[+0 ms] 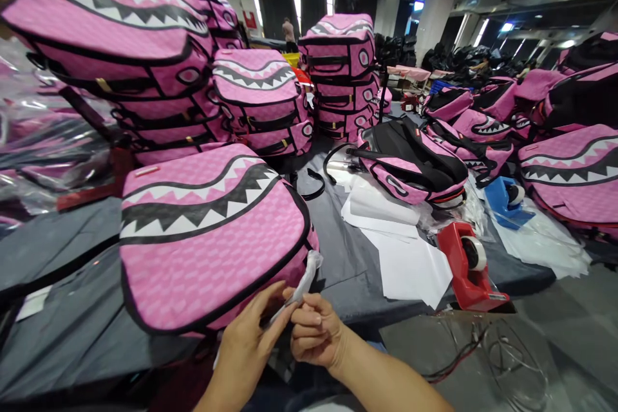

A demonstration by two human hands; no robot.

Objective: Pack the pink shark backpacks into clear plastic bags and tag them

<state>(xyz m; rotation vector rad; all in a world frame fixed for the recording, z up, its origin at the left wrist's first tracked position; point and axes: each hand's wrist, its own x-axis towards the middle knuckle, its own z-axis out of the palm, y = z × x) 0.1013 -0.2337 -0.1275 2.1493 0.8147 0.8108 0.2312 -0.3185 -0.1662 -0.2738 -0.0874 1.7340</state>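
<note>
A pink backpack (207, 270) with a black-and-white zigzag tooth band lies flat on the grey-covered table, just beyond my hands. At its near right corner, my left hand (244, 344) pinches a strip of whitish translucent plastic (306, 275) between thumb and fingers. The strip's free end sticks up beside the bag's edge. Close against it on the right is my right hand (316, 329), fingers curled and thumb pressed to the index finger. Whether those fingertips grip the plastic or something smaller is hidden.
Stacked pink bags (159, 71) rise behind on the left, and another stack (338, 77) stands farther back. Right of my hands are white paper sheets (410, 264), a red tape dispenser (466, 270), a blue tape dispenser (506, 203) and a black-backed pink bag (410, 161).
</note>
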